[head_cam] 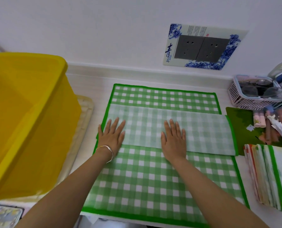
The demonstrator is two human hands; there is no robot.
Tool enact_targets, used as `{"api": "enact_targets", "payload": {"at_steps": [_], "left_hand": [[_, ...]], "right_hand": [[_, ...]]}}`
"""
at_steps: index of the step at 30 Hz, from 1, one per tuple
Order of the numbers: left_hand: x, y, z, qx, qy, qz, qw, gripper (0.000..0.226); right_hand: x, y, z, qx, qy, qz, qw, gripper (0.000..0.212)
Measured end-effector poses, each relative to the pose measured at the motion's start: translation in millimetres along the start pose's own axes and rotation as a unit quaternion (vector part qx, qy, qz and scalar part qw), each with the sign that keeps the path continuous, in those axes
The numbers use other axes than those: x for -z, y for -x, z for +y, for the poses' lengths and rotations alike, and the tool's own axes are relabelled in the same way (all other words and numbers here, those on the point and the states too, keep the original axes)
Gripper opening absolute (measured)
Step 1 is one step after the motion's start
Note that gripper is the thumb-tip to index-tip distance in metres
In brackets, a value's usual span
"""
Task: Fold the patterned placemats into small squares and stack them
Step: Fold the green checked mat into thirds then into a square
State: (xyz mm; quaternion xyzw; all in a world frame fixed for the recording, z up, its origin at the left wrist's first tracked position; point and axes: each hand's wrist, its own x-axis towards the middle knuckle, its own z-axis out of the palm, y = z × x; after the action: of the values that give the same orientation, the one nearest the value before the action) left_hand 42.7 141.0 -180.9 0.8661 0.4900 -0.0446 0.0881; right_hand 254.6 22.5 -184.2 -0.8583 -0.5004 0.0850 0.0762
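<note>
Bin (pixel 26 116), yellow plastic, fills the left of the worktop (pixel 91 79) and stands on a beige tray (pixel 86 116) whose rim shows at its right side. Below it, at the bottom corner, lies a small printed object too blurred to identify.

Green checked placemat (pixel 153 178), bordered in solid green, lies spread flat at the centre of the worktop, just right of the tray. A paler band (pixel 202 132), with the check showing only faintly, runs across its middle; its right end juts past the edge of the checked strip beyond it.

Left hand (pixel 111 137), a silver bracelet (pixel 106 151) at the wrist, lies palm down on the left end of the band, fingers straight and slightly spread, gripping nothing. Right hand (pixel 174 140) lies the same way near the band's middle, flat and open, its heel over the band's near edge.

On the wall above and to the right, a double socket (pixel 202 46) sits in a blue-and-white decorated plate.

At the far right a white basket (pixel 252 94) holds spectacles. Nearer, a dark green mat (pixel 242 129) carries tubes (pixel 268 122). Nearest, folded placemats (pixel 268 175) lie stacked, their layered edges facing the checked placemat, close beside it but apart.
</note>
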Motion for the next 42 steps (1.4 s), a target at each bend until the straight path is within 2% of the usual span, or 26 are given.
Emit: {"api": "enact_targets", "payload": {"at_steps": [2,5,6,8,10,13,16,17,20,23,24,27,31,35,38,40,42], "left_hand": [[1.9,-0.3,-1.1,0.003,0.003,-0.008,1.000,0.067],[6.3,0.9,2.1,0.009,0.007,-0.031,0.999,0.062],[8.1,1.9,3.4,0.016,0.015,-0.040,0.999,0.059],[13.5,1.7,8.0,0.023,0.039,-0.038,0.998,0.061],[22.5,-4.4,19.2,0.002,0.050,-0.022,0.998,0.066],[34.8,-26.6,46.9,-0.048,0.067,-0.019,0.996,0.072],[41.0,-54.1,74.7,-0.093,0.058,-0.039,0.993,0.070],[41.6,-62.6,81.5,-0.103,0.046,-0.044,0.993,0.070],[42.5,-84.3,92.3,-0.092,0.034,-0.059,0.993,0.068],[40.1,-96.8,90.3,-0.053,0.047,-0.028,0.997,0.066],[38.8,-98.7,88.6,-0.046,0.054,-0.009,0.997,0.064],[38.4,-99.2,83.4,-0.045,0.054,0.026,0.997,0.055],[50.0,-95.0,63.3,-0.036,0.029,0.009,0.999,0.045],[56.7,-74.8,38.5,-0.004,0.152,-0.039,0.988,0.031],[60.8,-48.5,30.5,0.002,0.251,-0.037,0.967,0.019],[60.7,-28.9,27.7,0.003,0.276,-0.048,0.960,0.017],[56.8,-8.8,25.3,-0.002,0.313,-0.081,0.946,0.014]], "right_hand": [[2.0,-0.3,-1.6,-0.005,0.000,-0.006,1.000,0.073],[5.5,-2.9,0.2,-0.002,-0.004,-0.036,0.999,0.055],[8.1,-3.4,2.2,0.003,-0.032,-0.047,0.998,0.052],[19.3,-1.8,6.0,-0.006,-0.166,-0.054,0.985,0.050],[40.4,5.1,8.6,-0.067,-0.338,-0.040,0.938,0.041],[71.9,22.8,12.3,-0.188,-0.496,-0.049,0.846,0.024],[83.8,43.0,20.7,-0.282,-0.632,-0.161,0.704,0.028],[84.0,50.1,24.1,-0.292,-0.652,-0.202,0.670,0.031],[78.2,67.9,33.6,-0.316,-0.689,-0.256,0.600,0.025],[72.1,73.6,36.1,-0.327,-0.734,-0.240,0.545,0.026],[71.1,73.1,36.7,-0.325,-0.743,-0.232,0.537,0.030],[70.1,68.6,37.1,-0.323,-0.747,-0.212,0.541,0.048],[70.3,64.5,36.7,-0.334,-0.739,-0.213,0.546,0.056],[73.3,61.7,30.2,-0.305,-0.725,-0.211,0.581,0.061],[73.8,56.4,24.1,-0.280,-0.737,-0.188,0.586,0.063],[72.6,54.0,22.5,-0.278,-0.725,-0.147,0.613,0.062],[70.9,51.3,24.1,-0.290,-0.684,-0.089,0.664,0.054]]}}
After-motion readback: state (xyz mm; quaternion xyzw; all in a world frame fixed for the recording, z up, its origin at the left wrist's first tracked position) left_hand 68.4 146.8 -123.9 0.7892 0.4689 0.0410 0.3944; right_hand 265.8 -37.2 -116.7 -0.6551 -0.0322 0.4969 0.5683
